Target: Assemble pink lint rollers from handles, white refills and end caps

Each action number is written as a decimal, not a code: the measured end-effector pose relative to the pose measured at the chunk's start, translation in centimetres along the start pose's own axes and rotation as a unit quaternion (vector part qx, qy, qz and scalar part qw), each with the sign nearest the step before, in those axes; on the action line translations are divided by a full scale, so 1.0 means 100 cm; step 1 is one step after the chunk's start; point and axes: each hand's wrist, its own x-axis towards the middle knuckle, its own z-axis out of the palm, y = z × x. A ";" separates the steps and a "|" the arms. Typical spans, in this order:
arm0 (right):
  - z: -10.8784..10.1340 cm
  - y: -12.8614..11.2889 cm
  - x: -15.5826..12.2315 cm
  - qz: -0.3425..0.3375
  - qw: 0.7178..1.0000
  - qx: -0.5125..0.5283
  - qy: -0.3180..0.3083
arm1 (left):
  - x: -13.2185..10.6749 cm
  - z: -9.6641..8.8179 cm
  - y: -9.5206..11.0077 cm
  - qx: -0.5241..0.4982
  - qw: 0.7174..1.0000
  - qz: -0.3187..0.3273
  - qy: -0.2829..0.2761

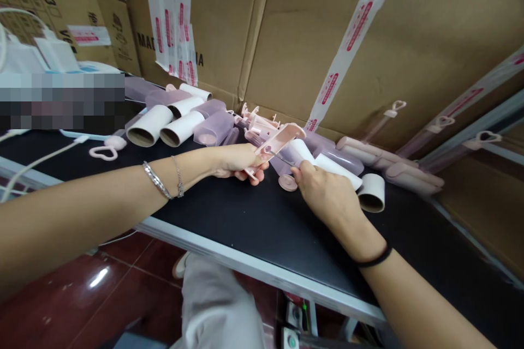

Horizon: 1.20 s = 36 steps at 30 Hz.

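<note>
My left hand (239,162) is closed around a pink plastic handle piece (279,139), held tilted above the black table top (229,212). My right hand (323,191) is closed on a white paper roll (335,169) with a thin metal rod (281,157) sticking out toward the pink handle. The rod's tip meets the handle near my left fingers. A small pink round cap (287,182) lies on the table just below both hands.
White rolls (149,125) and translucent purple covers (213,126) lie at the back left. A loose pink parts pile (257,120), finished pink rollers (413,177) and a short white roll (372,192) sit behind. Cardboard boxes (327,27) wall the back. A pink heart loop (104,150) lies left.
</note>
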 end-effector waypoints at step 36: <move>-0.020 -0.020 0.014 0.009 0.987 0.151 -0.052 | 0.004 0.013 0.005 0.047 0.996 -0.027 0.076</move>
